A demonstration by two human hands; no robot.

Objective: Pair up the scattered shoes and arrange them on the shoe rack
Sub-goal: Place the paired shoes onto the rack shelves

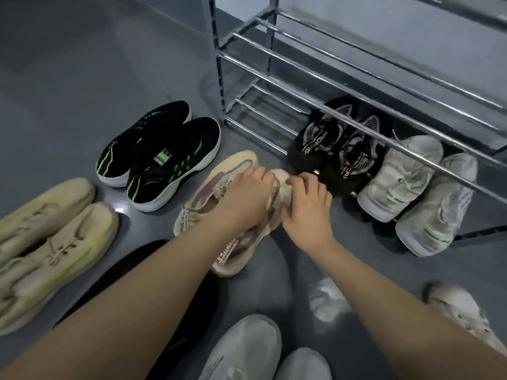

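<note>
Both hands are on the beige knit pair [219,204], which lies on the floor [82,78] just in front of the shoe rack [301,86], the two shoes touching side by side. Left hand [247,198] lies over the tops of both shoes, fingers curled down into the knit; it looks like a grip on the uppers, but the fingertips are hidden. Right hand [307,204] has its fingers bent over the toe end of the right-side shoe, holding it.

Handling guess: light, soft mesh uppers that squash under the fingers, with a thicker foam sole that stays firmer. Not fragile, not slippery. Best hold is probably at the heel collars or pinching both inner walls together, so the pair lifts as one.

Floor is smooth grey, slightly glossy; shoes would likely slide on it easily. The rack has thin metal bars with gaps, so soles need to span two bars. Black-and-white pair [332,149] and white pair [417,193] sit on the floor at the rack's base, under its front bar. Black-green pair [162,157] and tan-yellow pair [46,242] sit paired to the left. More pale shoes [260,349] are near the bottom edge.
</note>
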